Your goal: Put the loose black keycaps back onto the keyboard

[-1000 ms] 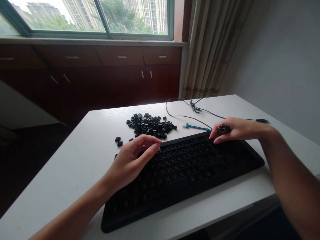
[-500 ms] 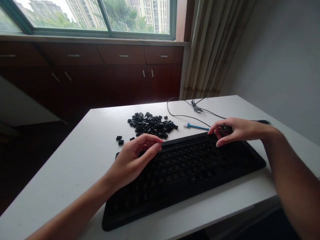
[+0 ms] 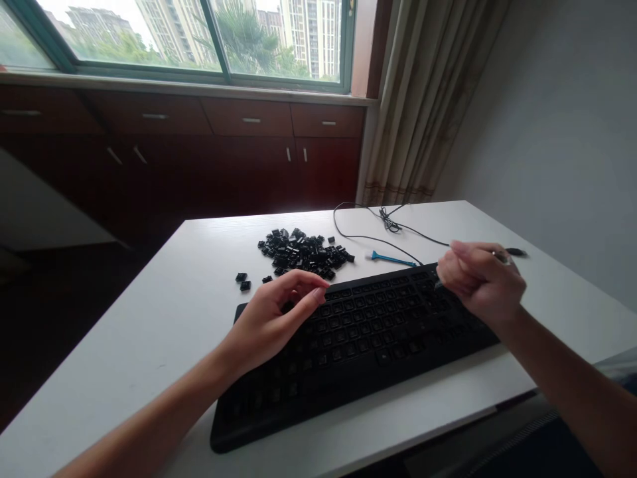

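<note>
A black keyboard (image 3: 388,325) lies at a slant on the white table, with most of its keycaps off and the key sockets bare. Over its upper left part is my left hand (image 3: 279,318), thumb and forefinger tips pressed close together; whatever may be between them is hidden. My right hand (image 3: 482,279) is closed in a fist above the keyboard's right end. It grips a small dark tool, of which only a shiny end (image 3: 500,257) shows at the back of the fist. Behind the keyboard lies a heap of loose black keycaps (image 3: 301,252).
A blue-handled brush (image 3: 393,258) with pale bristles lies behind the keyboard. The black cable (image 3: 391,219) is bundled at the table's far side, its plug (image 3: 516,252) lying right of my fist. A few stray keycaps (image 3: 241,281) sit left of the heap.
My right hand has turned from a loose hold near the keyboard into a raised fist, farther right. My left hand keeps its pose. The view has tilted slightly up.
</note>
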Available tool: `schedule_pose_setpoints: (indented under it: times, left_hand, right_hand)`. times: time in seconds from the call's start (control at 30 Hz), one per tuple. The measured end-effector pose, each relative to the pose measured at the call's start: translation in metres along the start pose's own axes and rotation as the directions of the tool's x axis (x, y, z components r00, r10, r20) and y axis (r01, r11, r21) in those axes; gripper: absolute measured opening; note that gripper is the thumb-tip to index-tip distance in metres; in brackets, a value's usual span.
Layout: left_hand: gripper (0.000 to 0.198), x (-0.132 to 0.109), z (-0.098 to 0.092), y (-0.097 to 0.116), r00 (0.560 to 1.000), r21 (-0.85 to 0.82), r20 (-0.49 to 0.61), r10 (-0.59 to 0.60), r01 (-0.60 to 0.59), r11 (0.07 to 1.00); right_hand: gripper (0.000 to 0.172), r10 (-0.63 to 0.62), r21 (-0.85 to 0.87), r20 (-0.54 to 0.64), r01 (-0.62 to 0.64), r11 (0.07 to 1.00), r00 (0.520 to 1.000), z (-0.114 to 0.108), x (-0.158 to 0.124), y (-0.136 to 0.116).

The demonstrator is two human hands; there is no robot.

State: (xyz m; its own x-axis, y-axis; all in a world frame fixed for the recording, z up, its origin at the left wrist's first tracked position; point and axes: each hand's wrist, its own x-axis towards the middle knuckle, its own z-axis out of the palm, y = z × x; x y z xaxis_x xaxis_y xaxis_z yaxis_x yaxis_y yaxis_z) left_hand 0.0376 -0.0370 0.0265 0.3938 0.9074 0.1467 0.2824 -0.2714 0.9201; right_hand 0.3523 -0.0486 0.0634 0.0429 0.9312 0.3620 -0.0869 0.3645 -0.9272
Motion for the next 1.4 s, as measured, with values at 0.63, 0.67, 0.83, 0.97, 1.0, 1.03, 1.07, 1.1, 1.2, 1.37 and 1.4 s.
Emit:
schedule_pose_setpoints:
  times: [0.63, 0.67, 0.83, 0.97, 1.0, 1.03, 1.07, 1.1, 1.2, 1.37, 1.4]
  left_hand:
    - [0.025, 0.000, 0.000, 0.001, 1.000, -0.008, 0.027, 0.005, -0.005, 1.000]
    - [0.025, 0.000, 0.000, 0.001, 1.000, -0.007, 0.028, 0.006, -0.006, 1.000]
    - [0.024, 0.002, 0.001, 0.002, 0.999, -0.017, 0.031, 0.034, -0.034, 0.999]
    - [0.023, 0.002, 0.002, 0.001, 0.999, -0.027, 0.032, 0.040, -0.039, 0.999]
    - [0.024, 0.002, 0.002, 0.001, 0.999, -0.034, 0.031, 0.041, -0.040, 0.999]
    - [0.024, 0.001, 0.003, 0.001, 0.999, -0.044, 0.028, 0.041, -0.040, 0.998]
    - [0.024, 0.001, 0.004, 0.001, 0.999, -0.054, 0.022, 0.042, -0.041, 0.998]
    - [0.024, 0.000, 0.004, 0.001, 0.999, -0.066, 0.017, 0.042, -0.041, 0.997]
    - [0.025, 0.002, 0.001, 0.001, 0.999, -0.102, -0.009, 0.049, -0.050, 0.994]
    - [0.029, 0.014, -0.036, -0.009, 0.981, -0.003, -0.166, 0.099, -0.101, 0.995]
    - [0.029, 0.017, -0.049, -0.013, 0.970, 0.106, -0.210, 0.123, -0.103, 0.989]
  right_hand:
    - [0.059, -0.031, -0.465, 0.103, 0.076, 0.882, 0.994, 0.002, 0.020, -0.013]
    - [0.055, 0.022, -0.574, 0.159, 0.074, 0.815, 0.987, -0.003, 0.020, -0.012]
    - [0.040, 0.233, -0.924, 0.253, 0.164, 0.345, 0.939, -0.036, 0.007, 0.021]
    - [0.039, 0.176, -0.964, 0.258, 0.240, 0.114, 0.950, -0.053, -0.007, 0.043]
    - [0.039, 0.180, -0.960, 0.277, 0.264, 0.097, 0.944, -0.055, -0.008, 0.044]
    - [0.038, 0.183, -0.953, 0.301, 0.289, 0.090, 0.936, -0.055, -0.007, 0.044]
    - [0.038, 0.186, -0.945, 0.325, 0.314, 0.088, 0.927, -0.053, -0.004, 0.042]
    - [0.038, 0.183, -0.939, 0.344, 0.332, 0.091, 0.921, -0.050, -0.001, 0.039]
    - [0.039, 0.168, -0.928, 0.368, 0.352, 0.121, 0.914, -0.032, 0.015, 0.031]
    - [0.040, 0.169, -0.876, 0.477, 0.450, 0.176, 0.862, 0.019, 0.045, 0.032]
    - [0.040, 0.164, -0.866, 0.494, 0.465, 0.186, 0.854, 0.028, 0.049, 0.034]
